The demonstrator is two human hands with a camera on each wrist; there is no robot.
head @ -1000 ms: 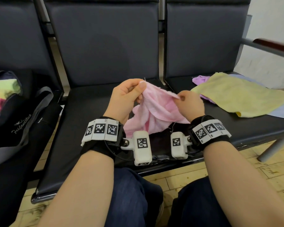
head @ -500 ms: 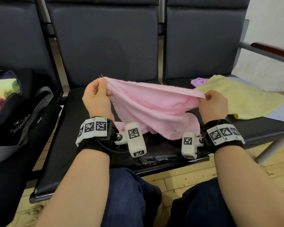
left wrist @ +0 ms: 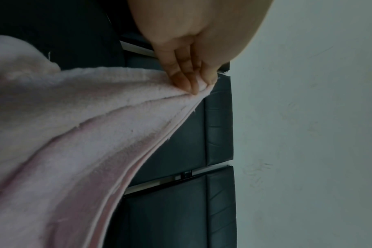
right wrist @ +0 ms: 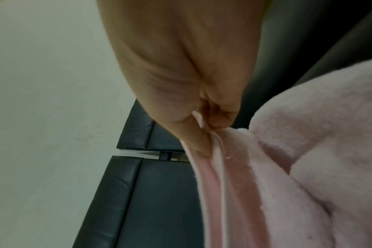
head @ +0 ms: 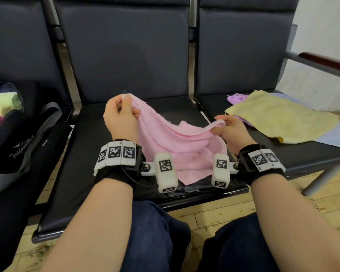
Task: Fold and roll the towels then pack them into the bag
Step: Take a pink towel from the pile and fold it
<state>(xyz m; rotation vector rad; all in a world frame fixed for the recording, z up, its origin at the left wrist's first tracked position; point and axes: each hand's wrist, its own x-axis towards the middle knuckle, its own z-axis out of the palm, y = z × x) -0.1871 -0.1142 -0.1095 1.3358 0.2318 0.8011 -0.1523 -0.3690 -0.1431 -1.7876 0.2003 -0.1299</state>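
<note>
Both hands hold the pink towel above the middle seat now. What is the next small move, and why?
Probably lower the pink towel flat onto the middle seat. The left hand and right hand each pinch a doubled edge, so a fold seems made, but the cloth sags between them, bunched at the front. Flat, it can be smoothed and rolled.

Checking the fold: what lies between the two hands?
In the head view, only the pink towel, pinched by left hand and right hand, sagging onto the seat.
</note>
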